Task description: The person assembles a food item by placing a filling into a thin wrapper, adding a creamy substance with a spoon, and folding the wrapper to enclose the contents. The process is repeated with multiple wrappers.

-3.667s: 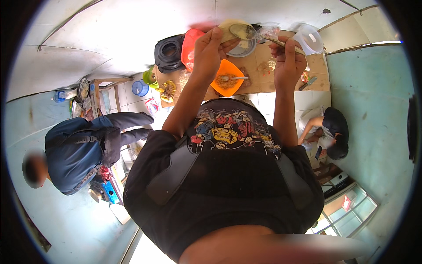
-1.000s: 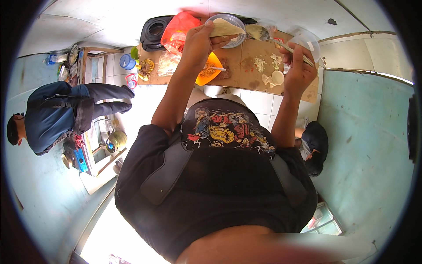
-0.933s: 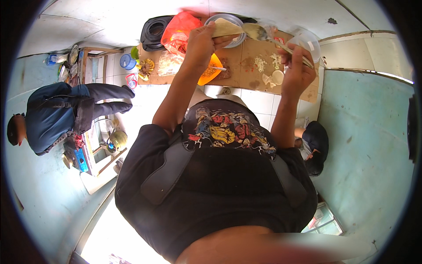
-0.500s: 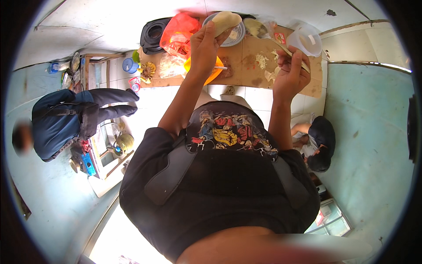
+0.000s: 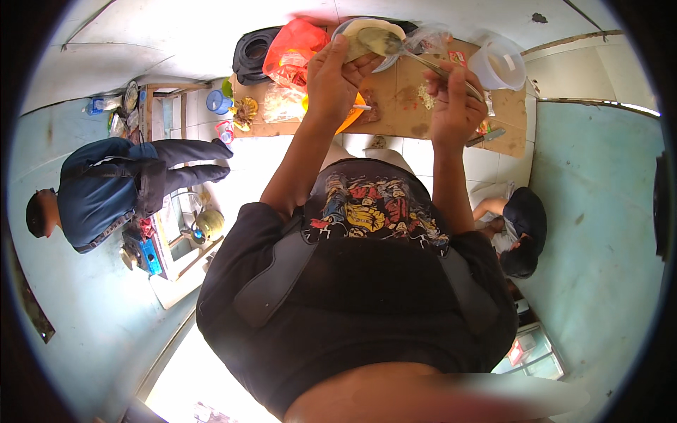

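Holds pale flat sheet [image 5: 357,44] raised over the cardboard-covered table [image 5: 402,121], pinched near one edge between thumb and fingers of the left hand [image 5: 333,79], probably to leave most of its face exposed; grips spoon [image 5: 386,44] by the handle in the right hand [image 5: 453,106], well apart from the left, apparently to reach across with the spoon's tip; overlaps sheet with that tip in view, cannot confirm contact; has orange bowl [image 5: 350,121] partly hidden behind the left hand, red plastic bag [image 5: 293,49] to its left; has clear plastic tub [image 5: 497,65] beyond and right of the right hand, knife [image 5: 485,137] nearer and right, likely parked out of the way.
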`<action>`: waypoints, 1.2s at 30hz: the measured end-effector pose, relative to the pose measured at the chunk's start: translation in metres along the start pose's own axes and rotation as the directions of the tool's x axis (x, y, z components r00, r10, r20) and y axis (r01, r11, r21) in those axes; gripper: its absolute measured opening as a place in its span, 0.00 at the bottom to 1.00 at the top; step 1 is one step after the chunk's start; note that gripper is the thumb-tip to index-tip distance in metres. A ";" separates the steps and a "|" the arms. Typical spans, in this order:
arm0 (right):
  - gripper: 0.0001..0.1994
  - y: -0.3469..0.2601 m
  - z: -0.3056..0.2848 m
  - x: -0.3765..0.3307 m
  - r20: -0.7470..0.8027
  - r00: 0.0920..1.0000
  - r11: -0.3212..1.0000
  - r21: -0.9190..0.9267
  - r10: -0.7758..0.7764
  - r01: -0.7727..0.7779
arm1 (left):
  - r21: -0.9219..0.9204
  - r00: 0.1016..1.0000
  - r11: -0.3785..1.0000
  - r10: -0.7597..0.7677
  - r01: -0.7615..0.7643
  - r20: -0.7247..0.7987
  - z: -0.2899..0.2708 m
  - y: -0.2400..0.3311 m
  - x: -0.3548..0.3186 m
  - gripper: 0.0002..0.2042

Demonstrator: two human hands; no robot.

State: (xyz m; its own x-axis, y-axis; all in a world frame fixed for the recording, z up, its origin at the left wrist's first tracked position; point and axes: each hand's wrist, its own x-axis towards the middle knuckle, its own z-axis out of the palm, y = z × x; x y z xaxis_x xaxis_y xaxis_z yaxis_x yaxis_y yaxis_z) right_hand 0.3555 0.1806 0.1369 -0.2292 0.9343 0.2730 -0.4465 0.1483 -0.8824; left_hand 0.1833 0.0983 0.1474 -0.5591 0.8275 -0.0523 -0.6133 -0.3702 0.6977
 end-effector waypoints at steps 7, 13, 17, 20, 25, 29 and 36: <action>0.14 0.016 -0.010 0.019 -0.116 0.989 0.996 -0.015 0.086 -0.089 | -0.062 0.992 0.998 0.012 -0.020 -0.123 -0.019 0.004 0.007 0.21; 0.14 0.037 0.011 0.010 0.032 0.978 0.978 0.039 0.206 -0.207 | 0.000 0.985 0.999 -0.034 0.035 -0.167 -0.036 -0.003 0.008 0.22; 0.13 0.079 -0.001 0.019 -0.129 0.958 0.967 0.011 0.255 -0.256 | 0.001 0.958 1.000 0.013 -0.013 -0.288 -0.054 0.006 0.019 0.22; 0.12 0.140 -0.030 0.034 -0.291 0.906 0.931 -0.102 0.309 -0.350 | 0.018 0.937 1.000 0.025 -0.020 -0.349 -0.079 0.026 0.023 0.23; 0.13 0.282 -0.060 0.026 -0.342 0.848 0.700 -0.481 0.405 -0.528 | 0.100 0.925 0.995 0.022 0.017 -0.379 -0.107 0.049 0.020 0.23; 0.14 0.361 -0.062 0.014 -0.349 0.807 0.617 -0.521 0.476 -0.590 | 0.076 0.912 0.993 -0.049 0.088 -0.408 -0.124 0.066 0.018 0.22; 0.21 0.362 -0.048 -0.003 -0.317 0.863 0.156 -0.902 0.392 -0.402 | 0.031 0.891 0.989 -0.118 0.147 -0.438 -0.161 0.089 0.035 0.22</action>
State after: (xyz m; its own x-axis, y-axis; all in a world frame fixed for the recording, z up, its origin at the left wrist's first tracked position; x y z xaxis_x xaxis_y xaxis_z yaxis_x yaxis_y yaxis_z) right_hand 0.2363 0.2473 -0.2018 -0.0987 0.9677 -0.2319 0.8028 -0.0603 -0.5932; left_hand 0.0199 0.0262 0.0927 -0.6701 0.5960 -0.4425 -0.6711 -0.2317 0.7042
